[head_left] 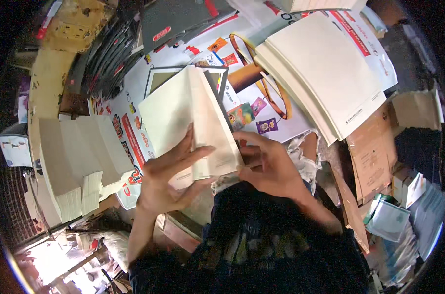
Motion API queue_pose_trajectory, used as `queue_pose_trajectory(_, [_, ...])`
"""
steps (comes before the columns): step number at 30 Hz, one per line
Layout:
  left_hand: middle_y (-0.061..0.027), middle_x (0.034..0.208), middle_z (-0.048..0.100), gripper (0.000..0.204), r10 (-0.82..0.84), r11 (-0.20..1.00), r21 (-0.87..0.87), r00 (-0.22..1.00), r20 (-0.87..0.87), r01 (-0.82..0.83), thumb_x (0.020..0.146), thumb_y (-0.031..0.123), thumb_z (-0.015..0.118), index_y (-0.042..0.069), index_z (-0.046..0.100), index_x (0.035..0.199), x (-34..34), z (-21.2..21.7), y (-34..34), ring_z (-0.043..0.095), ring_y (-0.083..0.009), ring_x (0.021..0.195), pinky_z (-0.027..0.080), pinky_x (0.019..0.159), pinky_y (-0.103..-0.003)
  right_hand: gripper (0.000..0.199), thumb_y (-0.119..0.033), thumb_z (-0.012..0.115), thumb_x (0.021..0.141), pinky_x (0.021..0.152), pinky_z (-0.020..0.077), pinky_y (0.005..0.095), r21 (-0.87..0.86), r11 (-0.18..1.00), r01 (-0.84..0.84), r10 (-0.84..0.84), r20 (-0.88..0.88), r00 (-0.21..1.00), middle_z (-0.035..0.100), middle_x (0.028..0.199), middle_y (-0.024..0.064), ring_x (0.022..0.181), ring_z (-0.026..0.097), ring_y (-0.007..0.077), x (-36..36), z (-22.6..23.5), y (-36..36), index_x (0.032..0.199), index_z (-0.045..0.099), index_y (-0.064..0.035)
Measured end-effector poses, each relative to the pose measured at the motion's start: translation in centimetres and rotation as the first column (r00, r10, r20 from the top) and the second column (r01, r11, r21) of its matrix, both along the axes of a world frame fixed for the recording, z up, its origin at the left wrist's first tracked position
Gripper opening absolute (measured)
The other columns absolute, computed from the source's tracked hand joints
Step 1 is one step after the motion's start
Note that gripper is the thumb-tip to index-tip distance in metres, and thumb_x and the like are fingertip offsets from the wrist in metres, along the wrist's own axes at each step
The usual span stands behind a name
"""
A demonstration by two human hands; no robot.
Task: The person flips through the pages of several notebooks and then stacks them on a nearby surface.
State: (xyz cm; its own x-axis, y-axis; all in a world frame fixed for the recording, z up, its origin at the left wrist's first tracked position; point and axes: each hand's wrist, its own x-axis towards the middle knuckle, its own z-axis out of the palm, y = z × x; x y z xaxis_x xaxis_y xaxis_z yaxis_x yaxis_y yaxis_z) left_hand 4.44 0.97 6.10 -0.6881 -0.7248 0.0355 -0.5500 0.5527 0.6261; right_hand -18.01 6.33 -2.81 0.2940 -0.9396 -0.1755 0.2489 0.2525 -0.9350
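In front of me is a folded cream paper sheet (207,117), tilted, with a crease down its length and its near end towards my body. My left hand (171,179) is at its near left part, fingers stretched and spread over the surface, the lowest digit by the near edge. With bent fingers my right hand (269,161) grips the sheet's near right edge; some fingertips are in shadow. Under the sheet, a dark-framed printing screen or board (220,78) shows in part on the printed table cover (149,115).
A tall stack of cream sheets (325,73) lies to the right. Another cream stack (82,157) stands at the left. Dark flat sheets (183,22) lie at the back. Cardboard (372,152) and a clear, green-rimmed container (386,218) are at lower right.
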Motion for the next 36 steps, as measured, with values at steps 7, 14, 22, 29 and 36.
queue_pose_trajectory(7, [-0.023,0.142,0.051,0.091,0.193,0.981,-0.06,0.961,0.198,-0.185,0.072,0.021,0.087,0.006,0.04,0.149,-2.3,-1.0,3.5,0.055,-0.0338,0.128,0.051,0.1,-0.041,0.047,-0.011,0.07,0.09,0.074,0.0488,0.0238,0.113,0.993,0.025,-0.015,-0.085,0.996,0.065,0.101,0.0081,0.093,0.058,0.009,1.6,-0.4,-0.5,0.129,0.051,0.0054])
queue_pose_trajectory(14, [-0.0149,0.093,0.075,0.022,0.528,0.722,-0.358,0.806,-0.268,-0.592,0.078,-0.002,0.064,-0.003,0.07,0.099,2.0,-1.1,1.3,0.071,-0.0174,0.078,0.054,0.067,-0.028,0.058,-0.023,0.072,0.091,0.063,0.0563,0.0303,0.07,0.971,0.227,-0.222,-0.065,0.973,0.065,0.107,0.012,0.085,0.065,0.0175,2.2,2.2,-0.6,0.138,0.047,0.0007])
queue_pose_trajectory(22, [-0.0287,0.118,0.061,0.088,0.666,0.703,-0.34,0.746,0.007,-0.624,0.072,0.045,0.085,-0.005,0.047,0.134,5.6,-5.5,-3.2,0.061,-0.0435,0.109,0.049,0.093,-0.049,0.055,-0.017,0.063,0.092,0.093,0.0557,0.0342,-0.174,0.579,0.797,-0.813,-0.05,0.58,0.064,0.12,0.0204,0.108,0.066,0.0256,-17.5,4.7,3.3,0.139,0.047,0.0047])
queue_pose_trajectory(29, [-0.0188,0.133,0.052,0.123,0.447,0.851,-0.359,0.887,0.114,-0.383,0.043,0.062,0.092,0.004,0.043,0.14,4.6,-5.3,-6.0,0.043,-0.038,0.13,0.034,0.109,-0.052,0.064,-0.026,0.078,0.083,0.079,0.0594,0.0383,-0.073,0.751,0.657,-0.538,-0.645,0.543,0.06,0.123,0.0191,0.113,0.06,0.0257,-22.7,7.0,-1.4,0.135,0.054,0.0018])
queue_pose_trajectory(36, [-0.0155,0.122,0.055,0.103,0.43,0.901,-0.185,0.866,0.257,-0.393,0.047,0.059,0.092,0.003,0.054,0.125,7.3,-6.6,-5.7,0.053,-0.0319,0.111,0.038,0.096,-0.046,0.029,0.006,0.063,0.084,0.097,0.0484,0.0393,-0.808,0.576,0.124,-0.753,-0.466,0.464,0.064,0.124,0.0178,0.116,0.062,0.0316,-8.1,8.1,-3.7,0.112,0.066,-0.0043])
